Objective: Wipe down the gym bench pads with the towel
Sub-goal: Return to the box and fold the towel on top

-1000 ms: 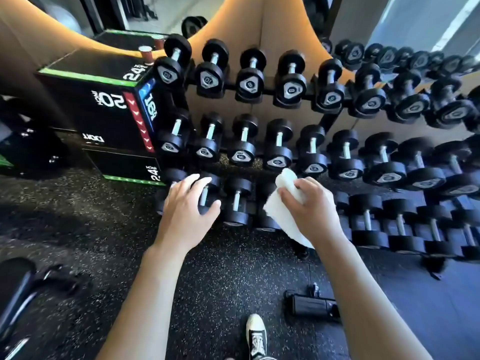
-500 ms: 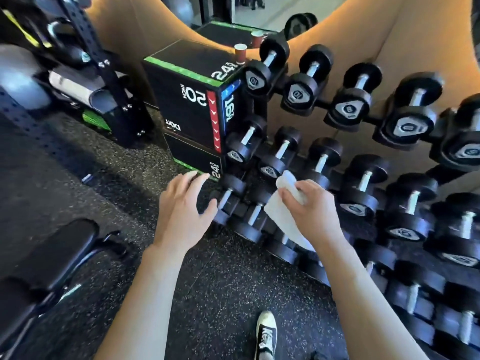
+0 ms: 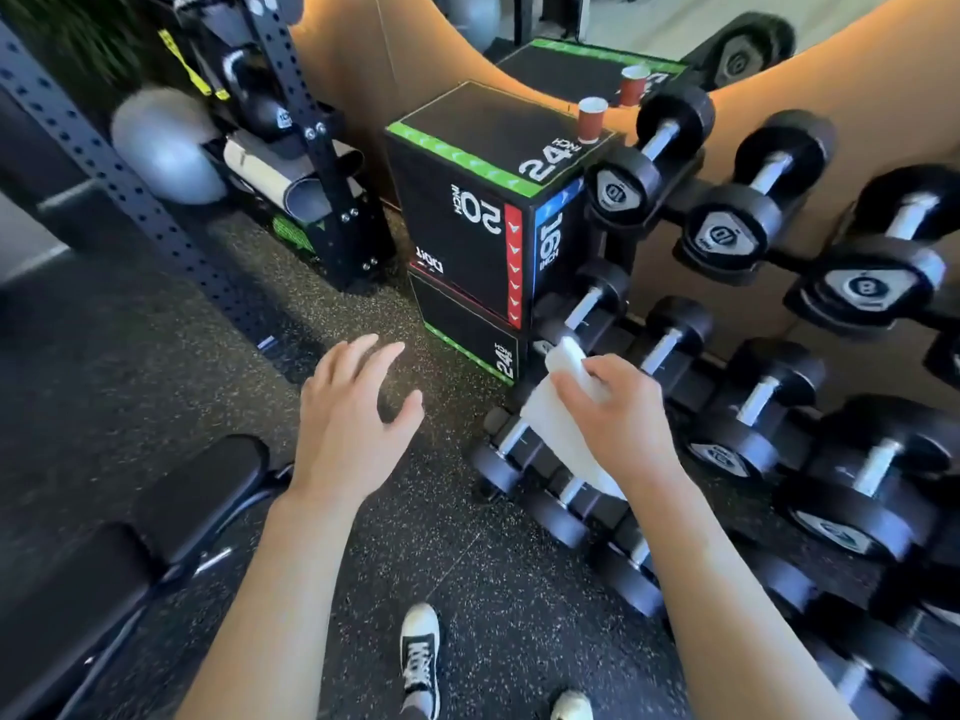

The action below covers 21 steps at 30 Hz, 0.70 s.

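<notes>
A white towel [image 3: 558, 423] hangs from my right hand [image 3: 621, 420], which grips it in front of the lowest row of dumbbells. My left hand [image 3: 350, 423] floats above the speckled floor with fingers spread and relaxed, holding nothing. The black gym bench pads [image 3: 114, 553] lie at the lower left, below and left of my left hand, running toward the frame's corner. Neither hand touches the bench.
A rack of black dumbbells [image 3: 753, 397] fills the right side. A stacked black plyo box [image 3: 478, 210] with a red paper cup [image 3: 591, 119] stands behind. A black perforated rack upright [image 3: 130, 189] and a grey ball [image 3: 161, 148] are at the left. My shoes [image 3: 421, 662] are on the floor.
The view has swung left, away from the dumbbell rack, bringing the bench pads further into sight. My left hand now hangs over the floor instead of the dumbbells. The towel stays in my right hand.
</notes>
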Each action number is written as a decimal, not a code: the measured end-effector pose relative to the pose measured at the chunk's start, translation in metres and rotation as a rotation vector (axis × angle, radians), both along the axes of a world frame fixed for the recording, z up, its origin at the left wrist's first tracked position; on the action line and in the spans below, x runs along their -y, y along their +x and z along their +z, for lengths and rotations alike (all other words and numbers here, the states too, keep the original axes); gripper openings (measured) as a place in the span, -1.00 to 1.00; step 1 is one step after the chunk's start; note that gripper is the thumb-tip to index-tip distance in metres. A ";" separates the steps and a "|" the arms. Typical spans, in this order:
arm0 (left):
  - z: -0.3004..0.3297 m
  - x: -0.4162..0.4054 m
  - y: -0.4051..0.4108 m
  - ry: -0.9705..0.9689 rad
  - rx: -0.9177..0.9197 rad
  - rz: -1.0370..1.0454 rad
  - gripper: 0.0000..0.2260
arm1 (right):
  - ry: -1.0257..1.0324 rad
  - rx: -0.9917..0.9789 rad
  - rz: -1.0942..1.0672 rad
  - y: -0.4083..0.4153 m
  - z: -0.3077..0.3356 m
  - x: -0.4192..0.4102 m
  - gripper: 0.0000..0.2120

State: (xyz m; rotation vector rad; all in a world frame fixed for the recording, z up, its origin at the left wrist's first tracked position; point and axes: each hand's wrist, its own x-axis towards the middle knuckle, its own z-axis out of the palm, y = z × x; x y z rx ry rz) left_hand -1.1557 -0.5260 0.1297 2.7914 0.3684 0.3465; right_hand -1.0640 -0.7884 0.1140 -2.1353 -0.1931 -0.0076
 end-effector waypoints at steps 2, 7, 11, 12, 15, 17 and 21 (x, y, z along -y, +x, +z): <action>-0.002 -0.021 0.013 -0.017 0.005 0.004 -0.52 | -0.011 -0.021 0.001 0.014 -0.001 -0.022 -0.57; -0.007 -0.096 0.050 -0.070 0.024 0.016 -0.53 | -0.035 -0.028 -0.016 0.049 0.005 -0.093 -0.55; -0.008 -0.176 0.082 -0.117 0.063 -0.004 -0.54 | -0.044 -0.015 -0.002 0.082 0.019 -0.173 -0.52; -0.007 -0.198 0.089 -0.118 0.064 -0.006 -0.54 | -0.054 -0.016 0.005 0.089 0.022 -0.195 -0.54; 0.001 -0.255 0.107 -0.133 0.066 -0.009 -0.54 | -0.068 -0.020 0.021 0.107 0.036 -0.257 -0.57; 0.009 -0.288 0.118 -0.146 0.088 -0.004 -0.55 | -0.071 -0.006 0.027 0.117 0.044 -0.290 -0.55; 0.018 -0.338 0.133 -0.185 0.113 0.024 -0.54 | -0.112 0.014 0.051 0.138 0.053 -0.338 -0.57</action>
